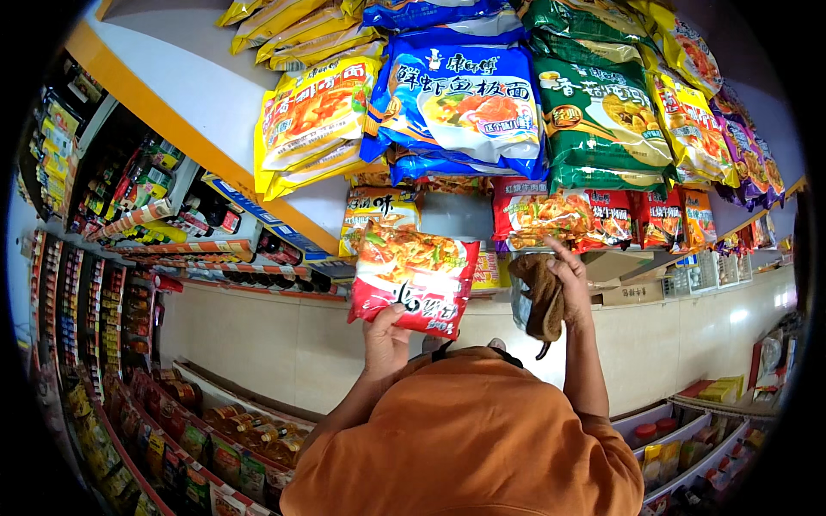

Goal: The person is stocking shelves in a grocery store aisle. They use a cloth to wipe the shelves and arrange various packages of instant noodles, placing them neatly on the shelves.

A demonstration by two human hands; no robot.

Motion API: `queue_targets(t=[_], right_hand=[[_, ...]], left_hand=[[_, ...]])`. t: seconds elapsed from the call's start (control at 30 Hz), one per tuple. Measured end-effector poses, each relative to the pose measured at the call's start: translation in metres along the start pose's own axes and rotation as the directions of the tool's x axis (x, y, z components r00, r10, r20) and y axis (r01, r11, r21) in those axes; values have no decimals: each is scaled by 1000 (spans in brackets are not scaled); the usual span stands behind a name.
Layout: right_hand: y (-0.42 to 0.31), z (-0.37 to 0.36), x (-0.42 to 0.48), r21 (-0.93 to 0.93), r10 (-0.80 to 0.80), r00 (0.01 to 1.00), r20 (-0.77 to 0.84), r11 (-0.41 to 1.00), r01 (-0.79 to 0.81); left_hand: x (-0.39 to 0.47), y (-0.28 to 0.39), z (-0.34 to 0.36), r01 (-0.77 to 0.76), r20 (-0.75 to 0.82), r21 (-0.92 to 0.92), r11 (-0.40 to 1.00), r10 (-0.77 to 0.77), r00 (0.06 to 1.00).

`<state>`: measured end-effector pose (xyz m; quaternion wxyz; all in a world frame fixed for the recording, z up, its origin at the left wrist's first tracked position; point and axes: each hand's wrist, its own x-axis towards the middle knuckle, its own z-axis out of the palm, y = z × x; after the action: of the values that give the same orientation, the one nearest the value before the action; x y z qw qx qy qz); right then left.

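Observation:
My left hand (386,342) grips the lower edge of a red instant noodle packet (413,284), its thumb on the printed front. The lettering on the packet appears upside down from here. In my right hand (573,284) hangs a crumpled brown cloth (545,303), pinched between thumb and fingers. The index finger of that hand points at a red noodle packet (539,213) on the shelf; whether it touches cannot be told. An orange-and-yellow noodle packet (379,211) sits just beyond the held one. Between these shelf packets, a grey shelf surface (455,216) shows.
Large blue (461,103), green (603,119) and yellow (316,119) noodle multipacks lie in stacks above the front row. At left, a shelf edge with an orange strip (187,151) borders shelves of bottles. Oil bottles (258,432) stand behind at lower left; cardboard boxes (623,284) sit at right.

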<state>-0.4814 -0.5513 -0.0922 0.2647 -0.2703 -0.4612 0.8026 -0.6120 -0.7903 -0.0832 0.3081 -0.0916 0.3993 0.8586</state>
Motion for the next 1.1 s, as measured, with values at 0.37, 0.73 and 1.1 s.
queue_targets(t=[0.37,0.73,1.1], right_hand=[[82,56,24,-127,56,981,-185,989,-80],[136,114,85,-795,-560,825,-81,536,286],[106,119,121,-969,-373,927,-28,239,67]], left_hand=[[-9,27,-41,-60,-52,-96,994,55,997],[-4,38,-61,-30,-26,-79,996,28,999],[9,43,-54,-4,28,-107,994,7,1000]])
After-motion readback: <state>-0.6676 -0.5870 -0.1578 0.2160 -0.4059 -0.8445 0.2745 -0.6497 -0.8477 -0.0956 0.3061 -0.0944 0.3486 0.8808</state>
